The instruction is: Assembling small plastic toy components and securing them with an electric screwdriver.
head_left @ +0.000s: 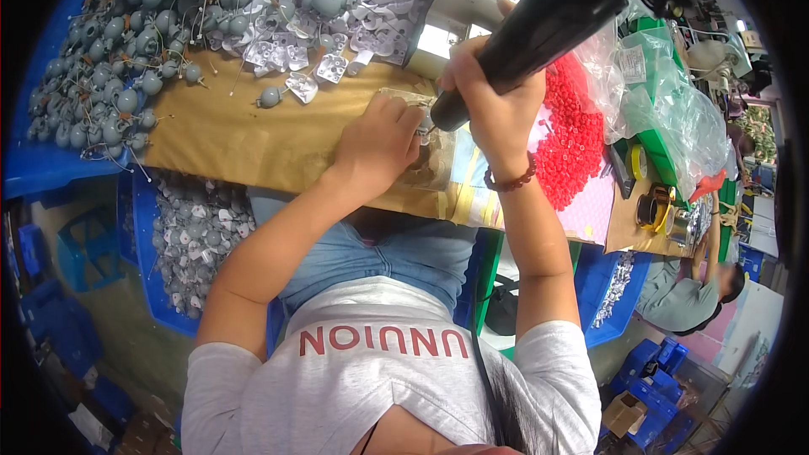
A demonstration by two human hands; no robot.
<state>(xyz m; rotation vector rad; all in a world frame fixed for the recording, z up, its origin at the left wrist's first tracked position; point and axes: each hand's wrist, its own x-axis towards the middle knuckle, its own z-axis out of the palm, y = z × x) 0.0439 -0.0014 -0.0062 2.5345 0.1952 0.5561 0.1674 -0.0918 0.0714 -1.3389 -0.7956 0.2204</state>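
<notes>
While our right hand [499,88] wraps its fingers around the black power tool [548,21] — its nose [449,112] at eight o'clock from them — our left hand [379,141] curls at the nose's nine o'clock; whether its fingers pinch anything, we cannot tell.

The driver [541,27] is black, the small pieces [570,145] red

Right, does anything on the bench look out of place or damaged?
One thing: a grey ball lies near the white parts on the brown cover, apart from the main grey heap, so it looks strayed. The red pieces lie loose but bunched together. I see no damage, and the black tool in the right hand looks intact.
</notes>
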